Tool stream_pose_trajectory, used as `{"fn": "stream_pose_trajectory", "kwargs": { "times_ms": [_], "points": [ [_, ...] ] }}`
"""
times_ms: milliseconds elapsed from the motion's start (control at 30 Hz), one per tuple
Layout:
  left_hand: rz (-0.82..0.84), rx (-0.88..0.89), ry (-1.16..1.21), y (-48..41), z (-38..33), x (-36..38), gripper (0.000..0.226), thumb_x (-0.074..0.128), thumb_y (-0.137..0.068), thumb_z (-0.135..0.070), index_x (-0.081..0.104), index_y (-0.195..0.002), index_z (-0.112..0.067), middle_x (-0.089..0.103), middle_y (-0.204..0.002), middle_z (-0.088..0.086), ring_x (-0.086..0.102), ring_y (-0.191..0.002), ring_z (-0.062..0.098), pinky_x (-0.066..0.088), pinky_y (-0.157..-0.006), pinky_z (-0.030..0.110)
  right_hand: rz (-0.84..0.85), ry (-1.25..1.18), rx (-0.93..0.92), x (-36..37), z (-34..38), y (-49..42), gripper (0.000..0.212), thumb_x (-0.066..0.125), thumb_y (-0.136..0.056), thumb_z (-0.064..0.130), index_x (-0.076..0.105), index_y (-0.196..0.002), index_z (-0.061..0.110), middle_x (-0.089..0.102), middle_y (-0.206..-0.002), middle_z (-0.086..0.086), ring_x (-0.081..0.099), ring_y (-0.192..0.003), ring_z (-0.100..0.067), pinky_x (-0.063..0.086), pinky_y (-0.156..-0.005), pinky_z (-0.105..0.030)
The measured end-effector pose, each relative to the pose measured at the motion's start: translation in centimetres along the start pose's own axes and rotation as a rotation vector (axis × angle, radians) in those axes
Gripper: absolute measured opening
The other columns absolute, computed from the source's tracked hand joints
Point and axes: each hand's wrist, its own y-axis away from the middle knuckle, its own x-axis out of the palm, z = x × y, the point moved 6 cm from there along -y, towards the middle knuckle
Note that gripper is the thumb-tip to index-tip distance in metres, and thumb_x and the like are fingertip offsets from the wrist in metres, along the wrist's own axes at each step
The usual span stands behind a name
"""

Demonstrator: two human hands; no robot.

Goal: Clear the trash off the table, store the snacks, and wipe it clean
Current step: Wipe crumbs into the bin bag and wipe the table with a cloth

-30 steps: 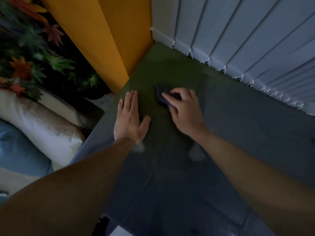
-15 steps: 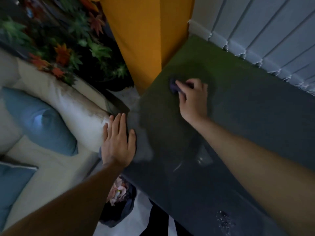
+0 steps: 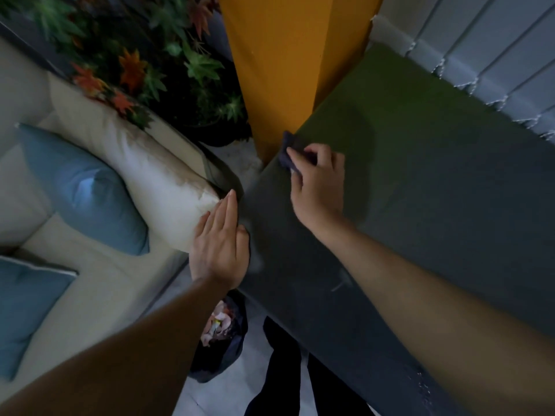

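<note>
A dark cloth (image 3: pixel 285 141) lies on the table (image 3: pixel 420 190) at its near-left edge, just beside the orange pillar (image 3: pixel 285 55). The right hand (image 3: pixel 319 187) has its grip clamped on the cloth, fingers curled over it, with the cloth poking out beyond the fingertips towards the pillar. The left hand (image 3: pixel 220 247) lies at the table's edge with fingers straight and together, its grip holding nothing, next to the cream sofa (image 3: pixel 90 295) armrest. Below it, a dark trash bag (image 3: pixel 222 340) stands on the floor, with crumpled litter inside.
</note>
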Motion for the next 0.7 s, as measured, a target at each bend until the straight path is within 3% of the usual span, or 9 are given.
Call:
{"fn": "stream_pose_trajectory", "kwargs": {
  "times_ms": [200, 400, 467, 600, 700],
  "points": [
    [0.019, -0.033, 0.082, 0.3, 0.8, 0.2, 0.073, 0.028, -0.093, -0.038, 0.013, -0.160, -0.011, 0.025, -0.163, 0.013, 0.025, -0.148, 0.023, 0.015, -0.123, 0.031, 0.227, -0.086, -0.440, 0.9, 3.3, 6.8, 0.042, 0.059, -0.089, 0.017, 0.066, -0.130, 0.025, 0.054, -0.123, -0.007, 0.048, -0.106, -0.031, 0.047, -0.087, -0.046],
    [0.029, -0.029, 0.114, 0.5, 0.9, 0.1, 0.073, 0.031, -0.093, -0.038, 0.011, -0.160, -0.014, 0.027, -0.162, 0.012, 0.026, -0.147, 0.024, 0.016, -0.121, 0.032, 0.056, -0.001, -0.095, 0.3, 2.5, 4.6, 0.041, 0.063, -0.088, 0.021, 0.066, -0.127, 0.032, 0.051, -0.122, -0.002, 0.046, -0.102, -0.027, 0.045, -0.083, -0.044],
    [0.031, -0.019, 0.099, 0.7, 1.0, 0.1, 0.072, 0.031, -0.094, -0.038, 0.010, -0.160, -0.015, 0.028, -0.162, 0.012, 0.027, -0.146, 0.025, 0.017, -0.121, 0.033, 0.102, -0.054, -0.154, 0.3, 3.5, 8.1, 0.042, 0.060, -0.090, 0.022, 0.065, -0.130, 0.030, 0.051, -0.124, -0.004, 0.045, -0.103, -0.027, 0.046, -0.083, -0.043],
    [0.016, 0.007, 0.081, 0.7, 0.6, -0.3, 0.072, 0.033, -0.094, -0.035, 0.015, -0.159, -0.013, 0.034, -0.158, 0.015, 0.030, -0.144, 0.027, 0.019, -0.121, 0.036, 0.214, -0.073, -0.460, -0.6, 2.5, 10.4, 0.039, 0.052, -0.093, 0.018, 0.067, -0.129, 0.024, 0.057, -0.119, -0.012, 0.052, -0.099, -0.033, 0.048, -0.083, -0.044],
    [0.002, 0.038, 0.060, 0.7, 0.3, -0.5, 0.069, 0.030, -0.096, -0.036, 0.015, -0.160, -0.014, 0.032, -0.160, 0.012, 0.027, -0.146, 0.025, 0.012, -0.123, 0.036, 0.104, 0.006, -0.381, -1.5, -0.6, 6.0, 0.040, 0.051, -0.091, 0.019, 0.069, -0.126, 0.026, 0.057, -0.115, -0.012, 0.052, -0.094, -0.034, 0.048, -0.081, -0.044]
  ]
}}
